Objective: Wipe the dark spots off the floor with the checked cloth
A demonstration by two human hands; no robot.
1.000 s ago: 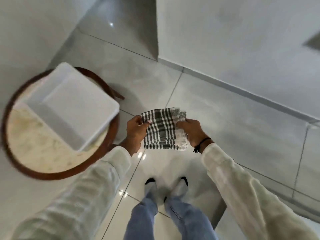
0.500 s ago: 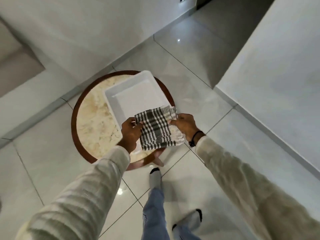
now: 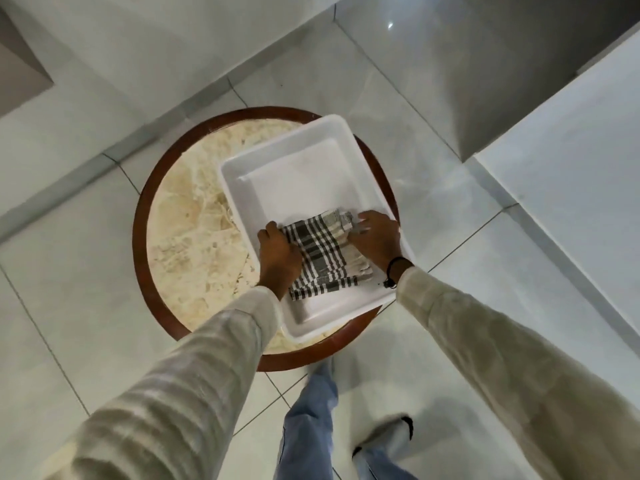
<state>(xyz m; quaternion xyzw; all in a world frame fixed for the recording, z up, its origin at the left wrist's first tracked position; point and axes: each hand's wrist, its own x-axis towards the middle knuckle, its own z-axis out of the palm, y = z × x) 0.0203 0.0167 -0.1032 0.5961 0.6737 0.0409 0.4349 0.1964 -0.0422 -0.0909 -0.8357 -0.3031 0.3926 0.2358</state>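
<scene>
1. Half a second ago held in the air above the near edge of the round table [image 3: 180, 244]; now lowered into the near right corner of the white tray [image 3: 301, 168], with the camera swung over the table.
2. Probably means wiping is over and the cloth is being put away; no dark spots visible on the floor [image 3: 433, 140].
3. Left hand [image 3: 278, 252] and right hand [image 3: 375, 237]: fingers curled, gripping opposite edges of the checked cloth [image 3: 323, 249].
4. Folded into a thick pad, dark-and-pale check, pale fringe at the right, slightly blurred.
</scene>
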